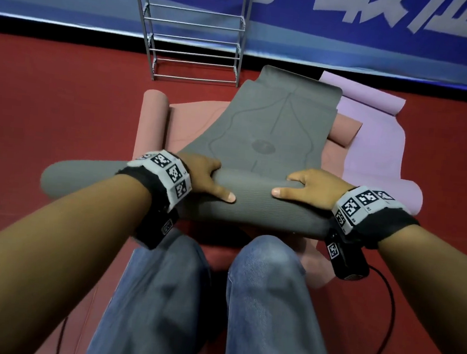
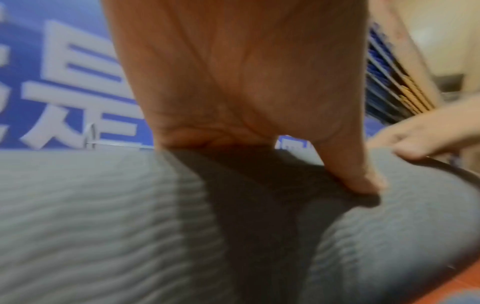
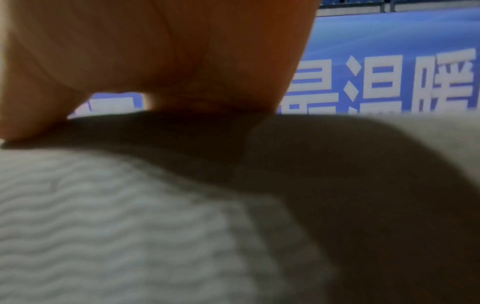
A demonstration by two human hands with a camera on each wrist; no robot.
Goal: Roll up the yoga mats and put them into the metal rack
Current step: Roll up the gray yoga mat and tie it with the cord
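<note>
Grey yoga mat partly rolled: the roll lies crosswise just past the person's knees, the unrolled rest runs away toward the metal rack. Left hand and right hand both grip the roll, fingers curled over its far side, thumbs pressed on the near face, hands apart with bare mat between them. The roll's left end sticks out well past the left wrist.

Under the grey one: pink mat, left edge curled into a tube; purple mat to the right, both its ends curled. All overlap on the red floor.

Rack stands upright at the far end of the mats, against a blue banner with large white Chinese characters; right wrist view reads roughly "最温暖", cut off at the frame edge. Printed outline and round emblem on the grey mat, text illegible.

Open floor left of the pile and in front of the rack's left side.
</note>
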